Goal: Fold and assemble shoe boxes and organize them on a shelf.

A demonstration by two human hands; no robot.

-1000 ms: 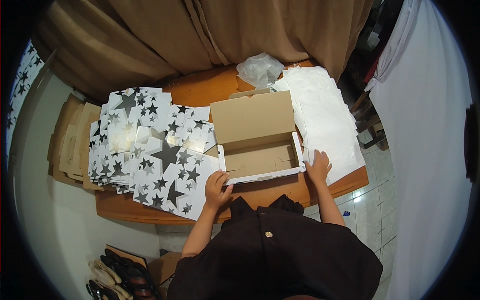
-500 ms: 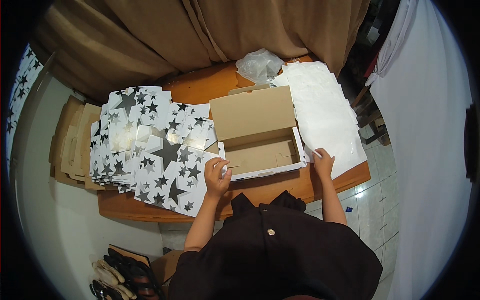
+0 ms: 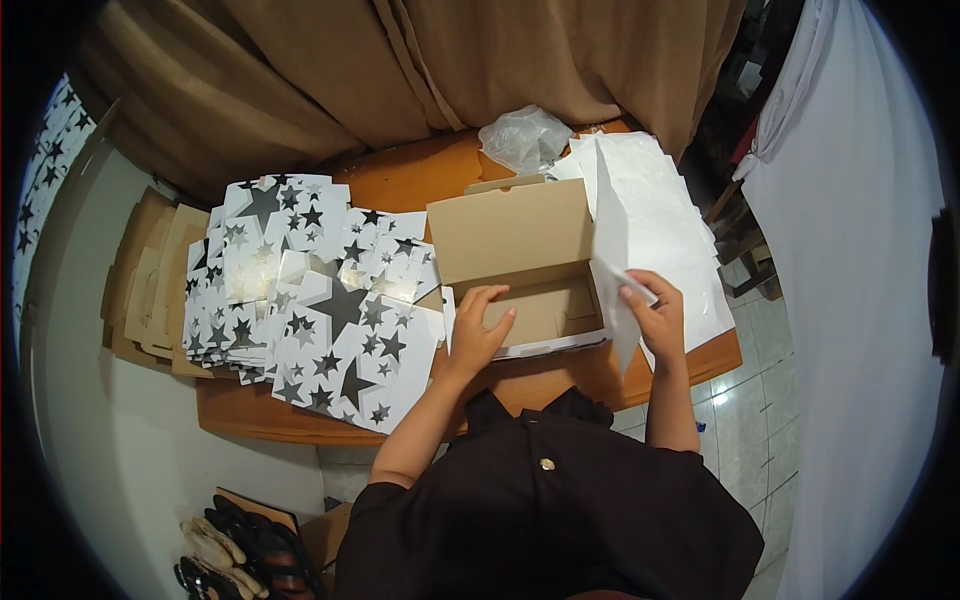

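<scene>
- One wooden table (image 3: 420,185) carries all the things, and brown curtains (image 3: 420,70) hang behind it.
- Many flat cartons with black and silver stars on white (image 3: 310,310) lie spread in overlapping piles on the left half of the table, and one of them reaches over the near edge.
- Plain brown flat cardboard (image 3: 150,290) is stacked at the far left, partly under the star cartons.
- White paper sheets (image 3: 665,215) lie in a pile on the right part of the table, just beside the box.
- An open cardboard box (image 3: 520,270) stands in the middle near the front edge, with its brown lid up at the back.
- A single white sheet (image 3: 612,270) stands upright at the right wall of the box.
- The right hand (image 3: 655,315) pinches this sheet near its lower part, fingers closed on it.
- The left hand (image 3: 480,325) rests on the front left corner of the box, fingers curled over the rim and into the inside.
- A crumpled clear plastic bag (image 3: 525,140) lies behind the box near the curtains.
- Dark shoes (image 3: 235,550) stand on the floor at the lower left.
</scene>
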